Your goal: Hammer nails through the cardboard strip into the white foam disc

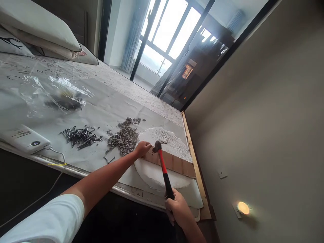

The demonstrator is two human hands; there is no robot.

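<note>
My right hand (177, 207) grips the red and black handle of a hammer (163, 167), whose steel head hovers just above a brown wooden board (174, 163). That board lies across a round white foam slab (164, 138) near the mattress edge. My left hand (142, 148) is pinched closed at the board's left end, right beside the hammer head; what its fingers hold is too small to make out. A heap of grey gravel (124, 137) lies just left of that hand.
A pile of dark nails (80, 135) and two loose ones (108, 159) lie on the paper-covered mattress (106, 101). A white power bank (25, 139) with a cable, a clear plastic bag (64, 96) and pillows (37, 27) sit farther left. A wall with a glowing lamp (243, 208) stands at right.
</note>
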